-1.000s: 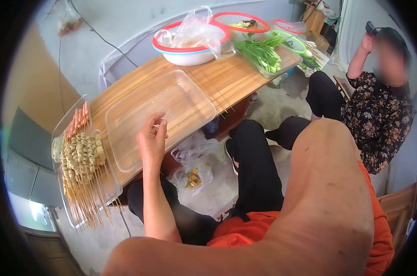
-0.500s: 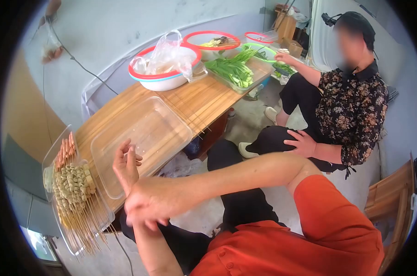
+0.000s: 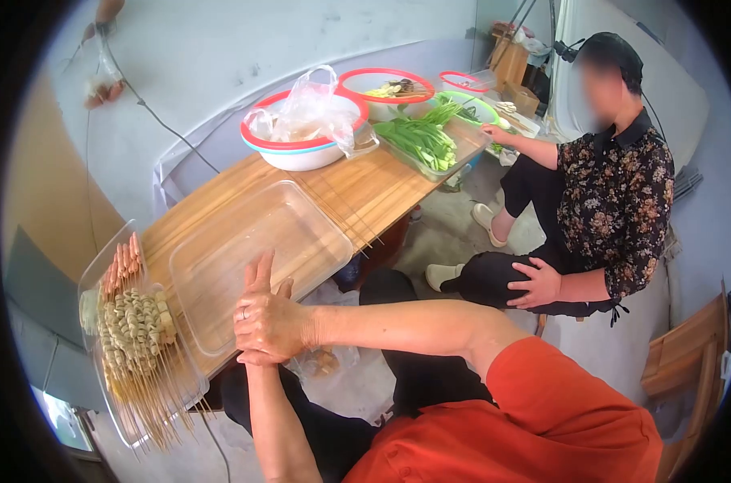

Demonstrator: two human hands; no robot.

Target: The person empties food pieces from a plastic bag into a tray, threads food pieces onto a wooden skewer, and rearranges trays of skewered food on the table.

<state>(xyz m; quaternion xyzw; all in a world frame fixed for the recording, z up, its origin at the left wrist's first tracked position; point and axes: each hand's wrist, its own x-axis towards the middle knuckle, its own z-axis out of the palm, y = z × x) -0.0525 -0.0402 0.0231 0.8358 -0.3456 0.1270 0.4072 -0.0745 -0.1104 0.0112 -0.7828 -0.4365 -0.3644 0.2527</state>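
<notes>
My left hand (image 3: 260, 272) is raised beside the front edge of a clear plastic tray (image 3: 289, 229), its fingers stretched out and holding nothing. Around its wrist and lower palm my right hand (image 3: 273, 326), with a ring on one finger, is wrapped. The tray lies on a wooden table (image 3: 212, 197) and shows only small specks inside. At the table's left end, another clear tray holds many skewers of folded pale food (image 3: 136, 326) and pink sausage pieces (image 3: 122, 262). A few bare sticks (image 3: 341, 201) lie right of the middle tray.
A red-rimmed basin (image 3: 301, 157) with plastic bags stands at the back. Leafy greens (image 3: 422, 141) fill a tray near another red-rimmed basket (image 3: 385, 76) and a green-rimmed one (image 3: 482, 109). A person in a floral shirt (image 3: 615, 193) sits at the right, one hand near the greens.
My right arm has swung down from the foreground, and its hand has closed around my left wrist. The other person's raised hand has come down towards the greens. The view has shifted.
</notes>
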